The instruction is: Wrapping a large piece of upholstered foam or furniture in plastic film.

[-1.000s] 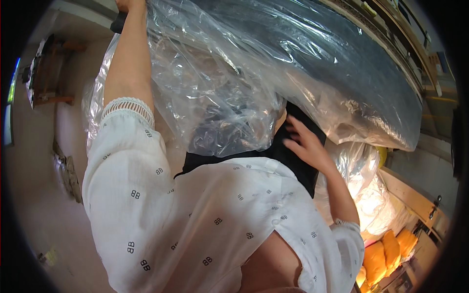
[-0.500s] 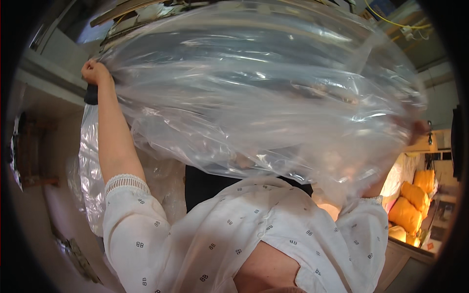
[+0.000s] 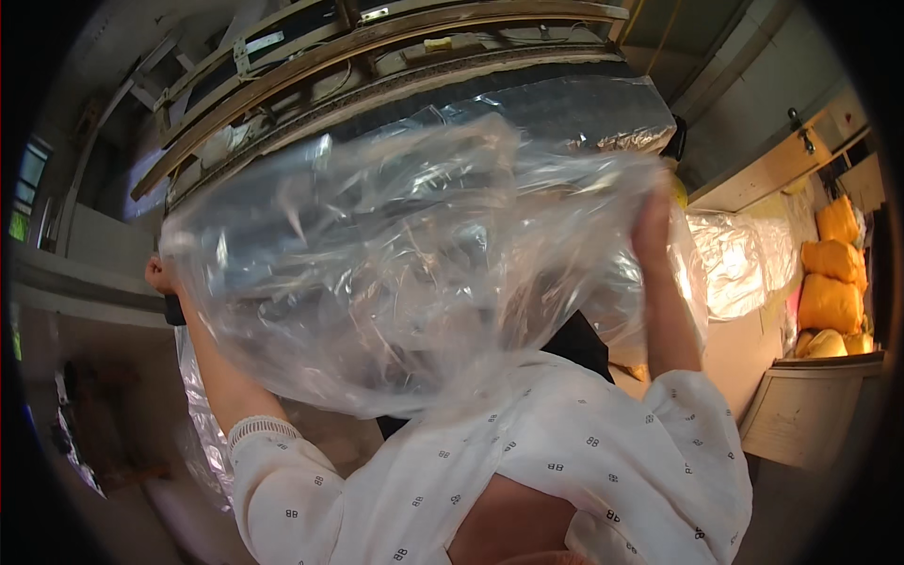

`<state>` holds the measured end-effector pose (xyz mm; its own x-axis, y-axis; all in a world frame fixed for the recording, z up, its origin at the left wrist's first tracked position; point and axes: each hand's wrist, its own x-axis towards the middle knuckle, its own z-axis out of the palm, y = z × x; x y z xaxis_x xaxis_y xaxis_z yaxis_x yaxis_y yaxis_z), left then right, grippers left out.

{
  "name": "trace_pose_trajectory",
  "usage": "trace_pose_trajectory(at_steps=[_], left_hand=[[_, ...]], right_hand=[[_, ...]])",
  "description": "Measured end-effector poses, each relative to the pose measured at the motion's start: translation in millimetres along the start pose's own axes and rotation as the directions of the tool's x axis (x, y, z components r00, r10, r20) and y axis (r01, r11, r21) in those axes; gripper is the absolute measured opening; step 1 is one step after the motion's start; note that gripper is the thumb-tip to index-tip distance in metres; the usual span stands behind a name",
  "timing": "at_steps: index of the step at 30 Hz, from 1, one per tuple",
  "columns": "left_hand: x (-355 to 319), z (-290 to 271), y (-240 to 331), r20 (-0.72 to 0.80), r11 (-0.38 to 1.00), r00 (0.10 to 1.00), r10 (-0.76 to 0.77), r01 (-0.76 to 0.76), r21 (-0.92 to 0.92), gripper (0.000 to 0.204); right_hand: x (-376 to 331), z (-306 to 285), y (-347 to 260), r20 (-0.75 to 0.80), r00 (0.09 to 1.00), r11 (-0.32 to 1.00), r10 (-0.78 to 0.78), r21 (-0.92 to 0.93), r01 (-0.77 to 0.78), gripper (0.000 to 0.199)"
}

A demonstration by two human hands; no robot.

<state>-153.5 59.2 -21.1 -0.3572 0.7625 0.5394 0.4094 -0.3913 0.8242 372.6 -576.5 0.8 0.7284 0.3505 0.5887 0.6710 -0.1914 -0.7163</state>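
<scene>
A large sheet of clear plastic film (image 3: 377,273), crumpled and shiny, is stretched between my two hands in front of my body. At its left edge my left hand (image 3: 161,274) is closed on it, the arm reaching out and forward. My right hand (image 3: 652,221), smeared by motion, grips the film's right side, and its fingers are partly hidden by the plastic. Beyond the sheet, more clear film lies over a dark flat surface (image 3: 593,99). Part of the held sheet hangs near my lap.
A wooden-railed machine frame (image 3: 377,42) runs across the far side. Right of me, yellow-orange bundles (image 3: 833,282) are stacked behind a pale cabinet (image 3: 800,410), with shiny film (image 3: 734,268) beside them. Another strip of film (image 3: 198,405) hangs at the left.
The sheet has come down from its billowed, raised spread and sits lower and more gathered. Both hands have lowered toward me, and the right has moved inward. The machine frame now shows beyond.
</scene>
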Motion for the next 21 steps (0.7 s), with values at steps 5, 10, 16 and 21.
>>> trace_pose_trajectory(at_steps=[5,10,16,21], left_hand=[[-19,6,29,0.146,0.995,0.985,-0.091,0.083,0.059,0.02],[-16,23,15,0.269,0.993,0.96,-0.071,0.093,-0.072,0.026],[-11,-41,26,0.006,0.99,1.0,0.024,-0.024,0.137,0.028],[-12,-45,8,0.13,0.819,0.974,0.187,-0.227,0.528,0.027]], right_hand=[[148,-270,-25,-0.543,0.823,0.976,-0.166,-0.209,0.059,0.035],[236,-311,-40,0.07,0.808,0.259,-0.585,-0.928,0.267,0.033],[129,-80,-35,0.367,0.691,0.215,-0.623,-0.769,0.602,0.052],[107,-91,113,0.331,0.927,0.703,0.177,-0.702,0.116,0.035]])
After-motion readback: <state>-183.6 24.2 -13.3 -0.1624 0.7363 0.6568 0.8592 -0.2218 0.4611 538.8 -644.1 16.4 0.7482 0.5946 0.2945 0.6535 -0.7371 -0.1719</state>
